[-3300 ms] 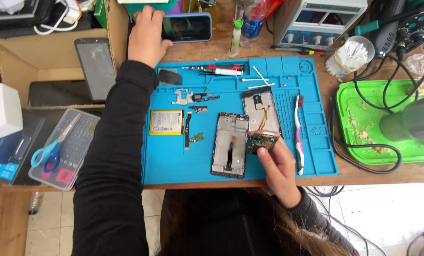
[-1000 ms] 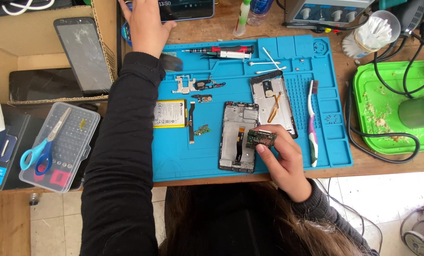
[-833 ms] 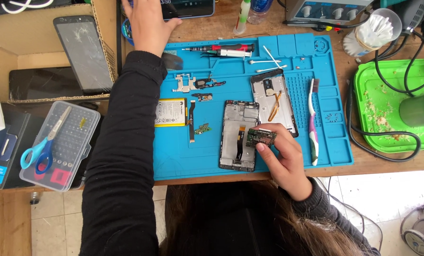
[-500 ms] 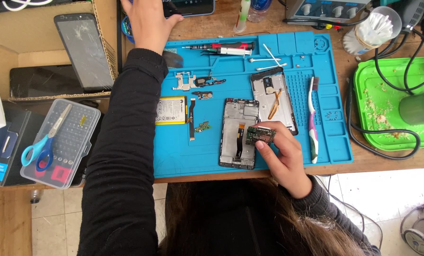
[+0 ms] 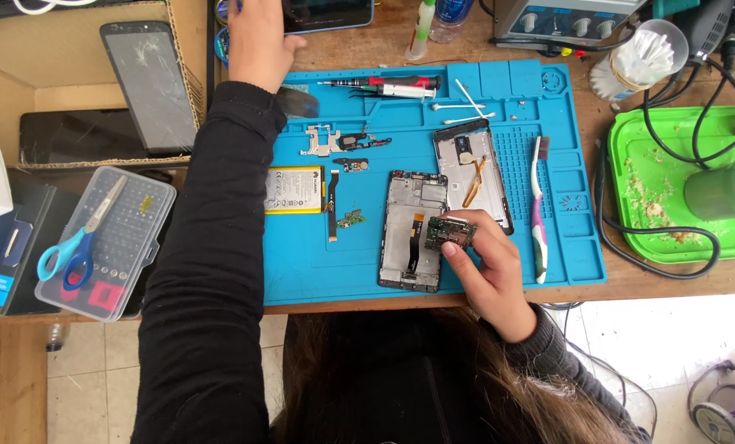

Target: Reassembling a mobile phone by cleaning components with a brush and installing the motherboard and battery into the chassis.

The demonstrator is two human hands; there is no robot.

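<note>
While my left hand (image 5: 256, 41) rests on a phone (image 5: 326, 12) (grip unclear), my right hand (image 5: 486, 267) pinches a circuit board (image 5: 448, 233) over the open phone frame (image 5: 412, 230).

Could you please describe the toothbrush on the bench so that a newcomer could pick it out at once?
Start at the big blue work mat. Near its right edge, just right of the opened phone back cover, lies the toothbrush, lengthwise with bristles at the far end. Its purple-and-white handle sets it apart from the metal parts around it.

Matt blue rubbery mat (image 5: 367, 247) on worn wood bench (image 5: 672, 284); glossy green plastic tray (image 5: 630, 164); clear plastic case (image 5: 137, 247)
</note>
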